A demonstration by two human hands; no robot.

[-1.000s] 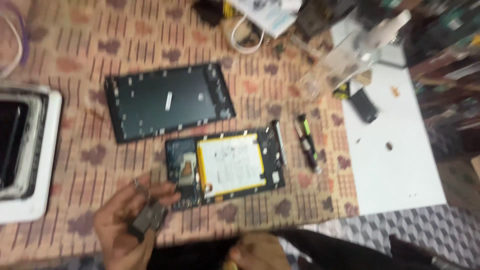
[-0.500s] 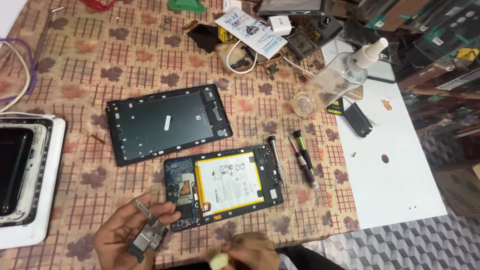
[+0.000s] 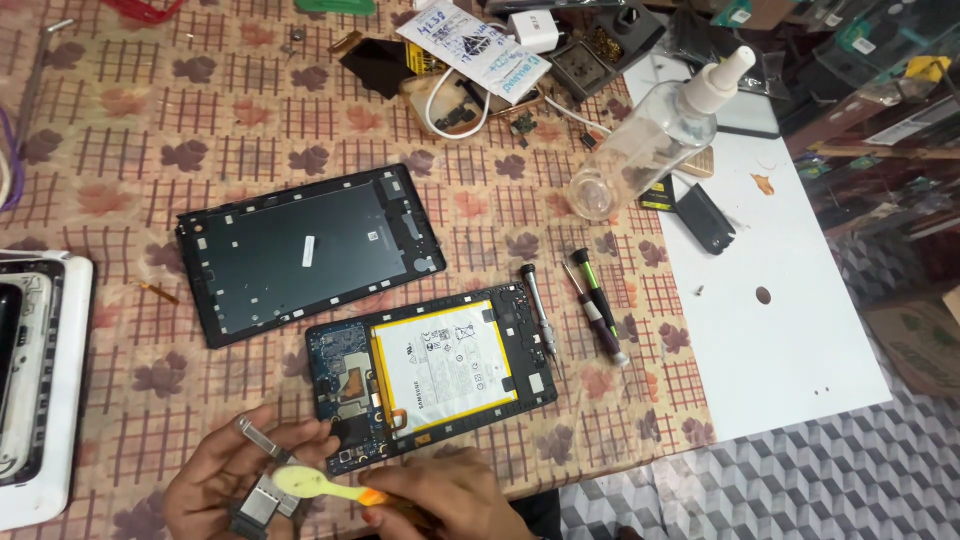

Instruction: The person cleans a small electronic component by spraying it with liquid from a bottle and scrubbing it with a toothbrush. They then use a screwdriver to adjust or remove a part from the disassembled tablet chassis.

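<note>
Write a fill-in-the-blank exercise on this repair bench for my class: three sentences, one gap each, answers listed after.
1. The left hand holds a small metal ____.
2. The right hand holds a yellow brush against that part.
3. The opened tablet shows a large white ____.
4. The clear spray bottle lies on its ____.

Answers: part; battery; side

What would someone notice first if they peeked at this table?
Probably the opened tablet in the middle, with its big white battery showing, and the black back cover lying just behind it. At the near edge, the left hand holds a small metal part while the right hand points a yellow brush at it.
</note>
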